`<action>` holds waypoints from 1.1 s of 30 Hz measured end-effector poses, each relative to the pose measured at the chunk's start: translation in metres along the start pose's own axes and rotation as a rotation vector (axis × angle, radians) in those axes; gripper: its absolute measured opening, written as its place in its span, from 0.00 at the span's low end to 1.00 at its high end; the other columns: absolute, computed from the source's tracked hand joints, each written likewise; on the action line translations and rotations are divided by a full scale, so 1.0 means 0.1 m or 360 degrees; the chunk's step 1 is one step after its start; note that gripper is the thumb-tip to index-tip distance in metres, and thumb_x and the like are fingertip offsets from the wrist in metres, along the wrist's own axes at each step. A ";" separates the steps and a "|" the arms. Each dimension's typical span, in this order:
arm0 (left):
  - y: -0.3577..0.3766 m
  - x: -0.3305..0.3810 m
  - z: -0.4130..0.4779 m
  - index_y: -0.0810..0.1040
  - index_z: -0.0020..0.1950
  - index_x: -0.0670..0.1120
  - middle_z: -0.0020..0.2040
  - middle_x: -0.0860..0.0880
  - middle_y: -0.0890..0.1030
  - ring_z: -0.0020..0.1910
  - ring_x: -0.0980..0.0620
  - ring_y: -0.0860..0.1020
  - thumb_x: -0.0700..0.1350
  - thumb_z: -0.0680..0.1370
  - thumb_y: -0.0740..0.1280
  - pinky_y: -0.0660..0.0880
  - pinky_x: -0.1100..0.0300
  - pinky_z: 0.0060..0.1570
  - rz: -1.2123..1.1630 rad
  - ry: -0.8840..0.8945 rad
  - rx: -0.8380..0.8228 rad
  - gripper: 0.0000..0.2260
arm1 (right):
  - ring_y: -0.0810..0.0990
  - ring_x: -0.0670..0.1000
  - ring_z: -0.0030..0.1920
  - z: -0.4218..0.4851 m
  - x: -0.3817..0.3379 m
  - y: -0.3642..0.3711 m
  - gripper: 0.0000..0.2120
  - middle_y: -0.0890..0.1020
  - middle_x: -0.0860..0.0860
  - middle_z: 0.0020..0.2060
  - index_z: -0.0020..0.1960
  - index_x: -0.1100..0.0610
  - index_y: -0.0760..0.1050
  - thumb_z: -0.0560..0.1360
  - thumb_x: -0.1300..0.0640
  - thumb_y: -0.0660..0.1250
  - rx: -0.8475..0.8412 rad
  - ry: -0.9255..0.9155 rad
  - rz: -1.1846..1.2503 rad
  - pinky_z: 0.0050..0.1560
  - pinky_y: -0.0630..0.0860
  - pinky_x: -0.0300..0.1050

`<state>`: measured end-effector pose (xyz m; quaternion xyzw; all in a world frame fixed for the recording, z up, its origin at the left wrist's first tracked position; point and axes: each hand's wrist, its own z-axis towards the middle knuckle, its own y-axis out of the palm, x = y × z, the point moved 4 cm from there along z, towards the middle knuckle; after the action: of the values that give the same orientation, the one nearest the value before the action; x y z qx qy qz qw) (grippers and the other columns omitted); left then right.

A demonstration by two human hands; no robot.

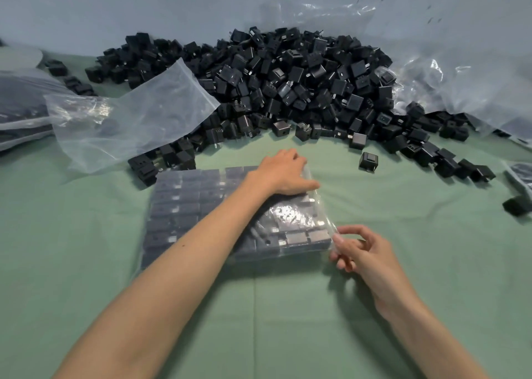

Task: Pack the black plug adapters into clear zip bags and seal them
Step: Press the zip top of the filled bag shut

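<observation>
Green cloth (403, 278) covers the table under both hands. Between them a clear plastic zip bag (184, 206) lies flat, packed with neat rows of black cube-shaped plug adapters (296, 239). The left hand (283, 174) rests on the bag's far right corner. Its fingers bend down over the far edge and its thumb lies along the plastic lip, gripping it. The right hand (362, 252) pinches the near end of that same lip between thumb and forefinger, and its other fingers curl loosely below. Just beyond the left fingertips spreads a large loose heap of black adapters (288, 82). One lone black adapter (368, 161) sits apart to the right of those fingertips. Far left of the left knuckles an empty clear zip bag (129, 114) lies partly over the heap. Crumpled clear plastic film (431, 71) lies at the heap's right side.
</observation>
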<state>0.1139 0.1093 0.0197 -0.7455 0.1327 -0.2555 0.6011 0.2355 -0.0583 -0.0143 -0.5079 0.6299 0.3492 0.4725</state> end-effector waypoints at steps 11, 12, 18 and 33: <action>-0.15 -0.82 -0.22 0.76 0.66 0.48 0.45 0.50 0.81 0.39 0.54 0.78 0.72 0.67 0.65 0.75 0.64 0.37 -0.0843 -0.0445 -0.0435 0.37 | 0.80 0.48 0.35 0.62 -0.36 -0.02 0.10 0.81 0.54 0.40 0.57 0.63 0.74 0.79 0.58 0.65 0.0199 -0.0134 -0.0308 0.35 0.79 0.35; -0.09 -0.87 -0.29 0.76 0.65 0.47 0.39 0.50 0.80 0.33 0.54 0.76 0.70 0.66 0.67 0.73 0.65 0.34 -0.1083 -0.0487 -0.0404 0.36 | 0.81 0.48 0.37 0.61 -0.36 0.02 0.13 0.81 0.54 0.42 0.57 0.60 0.73 0.78 0.53 0.65 0.0158 -0.0087 -0.0306 0.36 0.80 0.36; 0.03 -0.94 -0.57 0.79 0.53 0.45 0.35 0.52 0.84 0.31 0.57 0.80 0.65 0.63 0.70 0.73 0.69 0.30 -0.1850 -0.0608 0.0038 0.28 | 0.85 0.51 0.40 0.49 -0.27 0.38 0.23 0.86 0.53 0.43 0.53 0.61 0.76 0.69 0.43 0.71 -0.0236 0.0232 0.0008 0.35 0.80 0.40; 0.14 -0.81 -0.77 0.76 0.52 0.38 0.36 0.47 0.83 0.32 0.50 0.81 0.43 0.64 0.76 0.79 0.61 0.31 -0.2559 -0.0530 0.0076 0.20 | 0.81 0.48 0.30 0.89 -0.48 0.55 0.11 0.83 0.49 0.32 0.43 0.58 0.78 0.69 0.50 0.72 -0.0456 0.0234 0.0140 0.31 0.76 0.38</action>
<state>0.0060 0.0831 -0.0007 -0.6281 -0.5385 -0.4969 0.2620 0.2050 0.0512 0.0015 -0.5662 0.6282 0.4177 0.3321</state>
